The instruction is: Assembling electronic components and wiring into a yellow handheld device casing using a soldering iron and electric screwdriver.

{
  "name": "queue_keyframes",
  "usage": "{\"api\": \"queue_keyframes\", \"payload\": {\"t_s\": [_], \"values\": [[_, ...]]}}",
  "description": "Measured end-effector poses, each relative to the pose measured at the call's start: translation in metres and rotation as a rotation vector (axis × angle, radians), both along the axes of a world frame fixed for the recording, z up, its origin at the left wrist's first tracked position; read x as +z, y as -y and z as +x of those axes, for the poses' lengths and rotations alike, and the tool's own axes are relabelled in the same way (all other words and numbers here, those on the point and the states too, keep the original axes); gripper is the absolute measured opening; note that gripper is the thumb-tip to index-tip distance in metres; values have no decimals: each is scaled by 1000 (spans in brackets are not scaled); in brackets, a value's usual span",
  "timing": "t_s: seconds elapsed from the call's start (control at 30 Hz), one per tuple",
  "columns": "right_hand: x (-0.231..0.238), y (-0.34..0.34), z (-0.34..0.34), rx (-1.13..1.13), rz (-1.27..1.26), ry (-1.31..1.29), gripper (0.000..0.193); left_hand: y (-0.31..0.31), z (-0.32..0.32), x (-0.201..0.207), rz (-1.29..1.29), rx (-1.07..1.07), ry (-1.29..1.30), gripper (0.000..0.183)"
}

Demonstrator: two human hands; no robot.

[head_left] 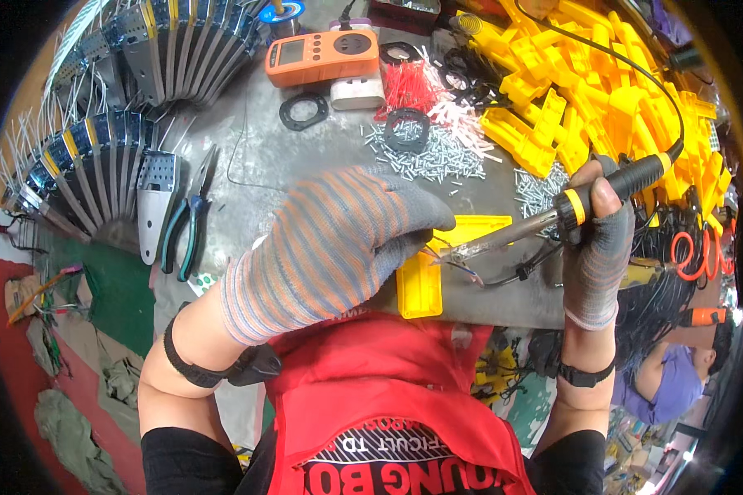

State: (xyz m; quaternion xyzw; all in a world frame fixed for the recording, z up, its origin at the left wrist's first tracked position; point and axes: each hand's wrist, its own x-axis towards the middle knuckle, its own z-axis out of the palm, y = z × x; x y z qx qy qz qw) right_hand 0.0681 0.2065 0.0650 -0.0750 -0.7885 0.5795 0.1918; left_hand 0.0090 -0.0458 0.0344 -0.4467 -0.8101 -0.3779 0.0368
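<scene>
My left hand, in a grey and orange striped glove, is closed over a flat yellow plastic part at the front edge of the metal bench, pinching thin wires at its fingertips. My right hand, in a fingerless grey glove, grips a soldering iron by its black handle with a yellow band. The iron's metal tip points left and meets the wires just above the yellow part. What the left palm covers is hidden.
A heap of yellow plastic parts fills the back right. Loose screws, red and white plugs, black rings, an orange meter and pliers lie on the bench. Fanned metal pieces sit left. Another person is at lower right.
</scene>
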Motion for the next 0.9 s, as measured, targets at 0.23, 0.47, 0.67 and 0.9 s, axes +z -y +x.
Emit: {"api": "queue_keyframes", "payload": {"t_s": [0.23, 0.47, 0.67, 0.9], "values": [[0, 1, -1, -12, 11, -6, 35, -1, 0, 3, -56, -15, 45, 25], [2, -1, 1, -44, -63, 42, 35, 27, -18, -1, -236, 244, -284, 26], [0, -17, 3, 0, -144, 9, 32, 24, -9, -12, -83, 147, -7, 28], [5, -25, 0, -212, -321, -207, 27, -6, 6, -12, 22, -82, -83, 44]]}}
